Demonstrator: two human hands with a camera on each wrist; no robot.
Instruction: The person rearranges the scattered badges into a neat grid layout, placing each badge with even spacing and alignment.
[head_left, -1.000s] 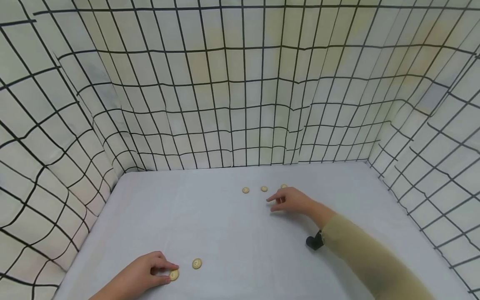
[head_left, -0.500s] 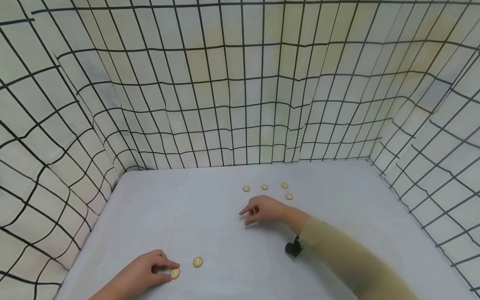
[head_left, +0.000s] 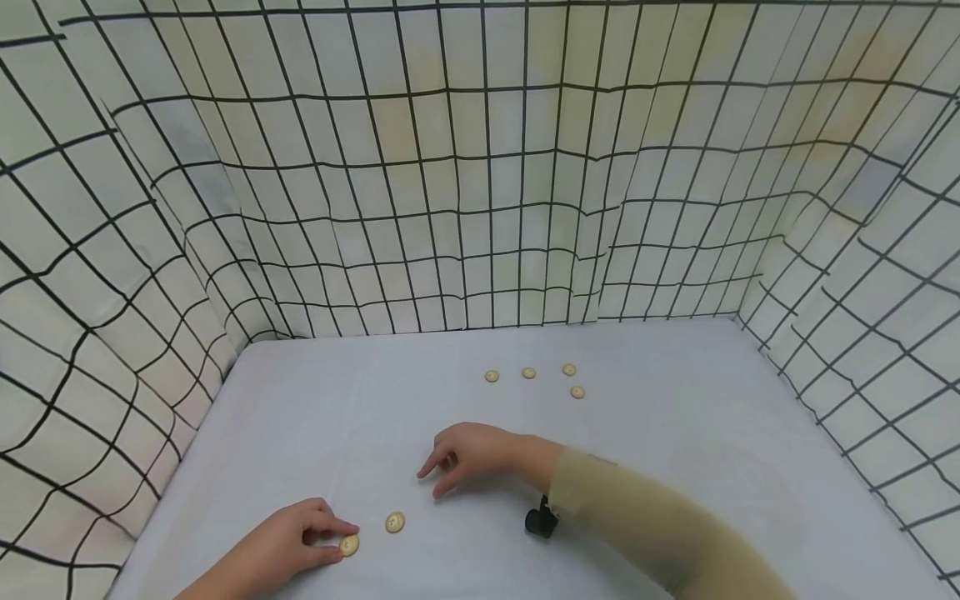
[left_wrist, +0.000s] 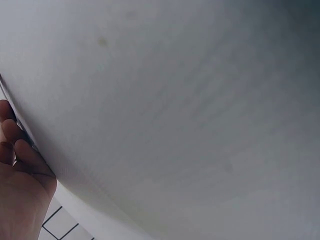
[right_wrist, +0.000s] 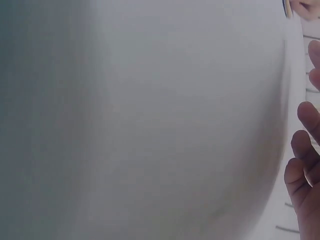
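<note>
At the front left of the head view, my left hand pinches a round pale-yellow button by its edge between thumb and fingers, at the tabletop. A second such button lies flat just to the right. Farther right and back, my right hand is over the white table with thumb and index finger apart, holding nothing. The second button lies ahead of its fingertips, toward the left hand. The wrist views show parts of the left hand and right hand at the frame edges; no button can be made out there.
Several more buttons lie toward the back: one on the left, one beside it, and two at the right. White walls with a black grid enclose the white tabletop. A small black device hangs under the right wrist.
My right hand has moved left and toward the front, away from the back buttons, uncovering one at the right. The left hand stays in place with its button.
</note>
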